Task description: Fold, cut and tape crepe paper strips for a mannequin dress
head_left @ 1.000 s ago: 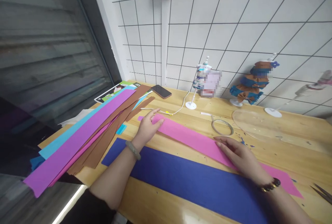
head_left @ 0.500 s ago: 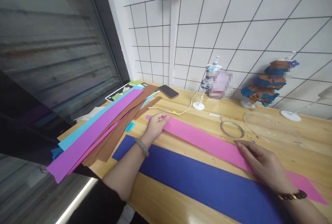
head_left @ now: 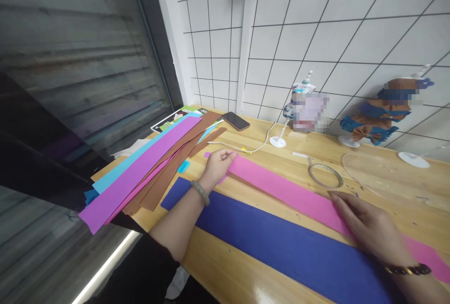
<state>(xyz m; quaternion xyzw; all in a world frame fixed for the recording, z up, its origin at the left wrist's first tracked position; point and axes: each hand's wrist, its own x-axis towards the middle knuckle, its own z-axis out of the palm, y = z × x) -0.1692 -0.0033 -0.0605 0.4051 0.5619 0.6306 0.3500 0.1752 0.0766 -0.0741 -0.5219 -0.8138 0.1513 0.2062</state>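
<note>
1. Pink paper strip [head_left: 281, 189] lies flat on the wooden table [head_left: 386, 186], running diagonally from near the cable end at the left to the right edge of view, just beyond the dark blue strip [head_left: 281, 247] and roughly parallel to it.
2. A thin brown edge shows under the pink strip near its left end and at the right hand. Probably a brown strip beneath it; cannot tell how far it runs.
3. Left hand [head_left: 218, 165] sits at the strip's left end, fingers curled loosely over the end of the paper. Looks like a light pinch, but the underside is hidden, so I cannot tell if it truly grips.
4. Right hand [head_left: 372, 229] rests on the strip further right, fingers extended and flat, pressing the paper to the table. Not closed on anything.
5. Handling, my judgement: thin crepe-like or craft paper, very light, limp, no stiffness along its length. It tears and creases easily and will sag if lifted from one point.
6. Best hold: both ends or two well-spaced points, flat fingertip pressure or a gentle pinch at the edge, no pulling across the width.
7. Nearby: a stack of purple, brown and light blue strips [head_left: 147, 172] to the left, apart from the pink one; phone [head_left: 236, 121] and white cable [head_left: 246, 149] behind the left hand; wire ring [head_left: 325, 176] and clear plastic sheet [head_left: 383, 172] behind the right hand.
</note>
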